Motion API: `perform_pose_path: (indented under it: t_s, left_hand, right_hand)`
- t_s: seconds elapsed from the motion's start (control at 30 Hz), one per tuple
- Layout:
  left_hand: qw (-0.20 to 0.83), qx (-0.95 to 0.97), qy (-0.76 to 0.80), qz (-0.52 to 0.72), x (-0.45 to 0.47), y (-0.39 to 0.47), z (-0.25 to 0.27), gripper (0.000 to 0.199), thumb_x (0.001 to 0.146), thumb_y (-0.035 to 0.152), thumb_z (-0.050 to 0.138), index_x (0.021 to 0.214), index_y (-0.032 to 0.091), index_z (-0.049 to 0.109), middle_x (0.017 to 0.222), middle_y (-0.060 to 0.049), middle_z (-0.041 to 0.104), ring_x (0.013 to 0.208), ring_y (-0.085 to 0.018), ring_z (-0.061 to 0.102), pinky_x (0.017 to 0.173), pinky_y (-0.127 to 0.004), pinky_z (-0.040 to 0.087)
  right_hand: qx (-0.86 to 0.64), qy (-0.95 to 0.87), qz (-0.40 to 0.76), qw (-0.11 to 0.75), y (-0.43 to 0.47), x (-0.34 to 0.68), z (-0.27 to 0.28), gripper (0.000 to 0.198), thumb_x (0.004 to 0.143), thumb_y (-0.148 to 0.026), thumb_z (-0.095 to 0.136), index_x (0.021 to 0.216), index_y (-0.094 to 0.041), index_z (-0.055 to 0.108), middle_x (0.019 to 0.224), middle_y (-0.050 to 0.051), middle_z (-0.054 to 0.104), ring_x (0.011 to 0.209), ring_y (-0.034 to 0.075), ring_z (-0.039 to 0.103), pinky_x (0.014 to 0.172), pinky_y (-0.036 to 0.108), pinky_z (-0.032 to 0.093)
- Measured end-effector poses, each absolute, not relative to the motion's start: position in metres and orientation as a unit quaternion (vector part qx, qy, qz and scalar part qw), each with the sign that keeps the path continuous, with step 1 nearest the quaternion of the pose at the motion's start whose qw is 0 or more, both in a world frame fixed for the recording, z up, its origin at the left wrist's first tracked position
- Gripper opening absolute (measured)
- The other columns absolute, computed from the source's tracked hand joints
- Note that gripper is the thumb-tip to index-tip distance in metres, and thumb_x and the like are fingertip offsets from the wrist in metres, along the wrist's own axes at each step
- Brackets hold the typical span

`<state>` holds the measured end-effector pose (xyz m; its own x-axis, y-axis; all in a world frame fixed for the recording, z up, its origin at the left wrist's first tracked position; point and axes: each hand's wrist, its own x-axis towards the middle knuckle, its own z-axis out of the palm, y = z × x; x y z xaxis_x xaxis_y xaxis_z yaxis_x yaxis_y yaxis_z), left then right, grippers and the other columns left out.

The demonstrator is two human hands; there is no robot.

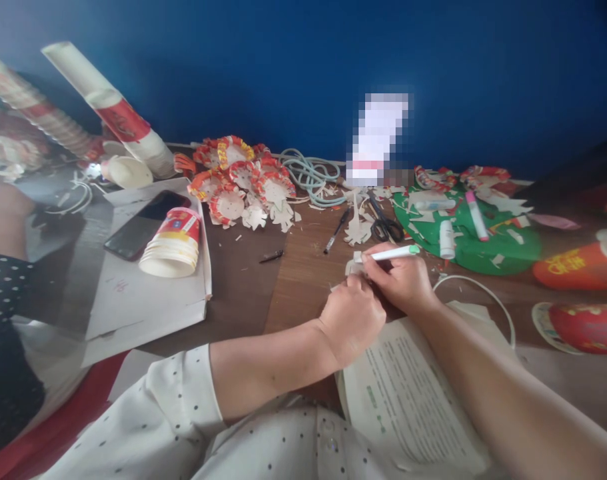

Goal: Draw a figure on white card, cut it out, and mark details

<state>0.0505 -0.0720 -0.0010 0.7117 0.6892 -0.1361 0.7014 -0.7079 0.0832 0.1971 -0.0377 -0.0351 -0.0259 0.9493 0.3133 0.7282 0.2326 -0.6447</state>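
Observation:
Between the thumb and fingers of my right hand (pixel 400 280) is a white marker (pixel 394 253) with a green end pointing to the right. The marker's other end reaches a small white paper cutout (pixel 354 265) on the wooden table. My left hand (pixel 354 320) is closed, its curled fingers at the near edge of this cutout, partly covering it. Just beyond the hands lie a white cut-paper figure (pixel 357 225), black-handled scissors (pixel 384 225) and a dark pen (pixel 336 231). An open book (pixel 408 393) lies below my right forearm.
Stacked paper cups (pixel 173 243) and a phone (pixel 148 223) rest on a white box (pixel 133 300) at left. Red cut-paper rings (pixel 253 177) lie near the blue wall. A green disc (pixel 508 250) holds markers and scraps. Red cups (pixel 588 328) lie at right; another person's arm (pixel 3 217) is at far left.

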Motion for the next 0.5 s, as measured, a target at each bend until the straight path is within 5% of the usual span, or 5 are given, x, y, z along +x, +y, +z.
perform_pose_path:
  t_s: [0.5]
  left_hand:
    - [0.061,0.922,0.38,-0.043,0.0504,-0.0728,-0.0012,0.029,0.098,0.014,0.046,0.108,0.006,0.072,0.103,-0.02,0.07,0.101,-0.025,0.066,0.071,-0.028,0.054]
  right_hand:
    - [-0.602,-0.697,0.152,0.359,-0.0393,0.1967,-0.0323,0.018,0.088,-0.038,0.061,0.08,-0.024,0.069,0.078,0.002,0.077,0.07,0.02,0.073,0.068,0.03,0.055]
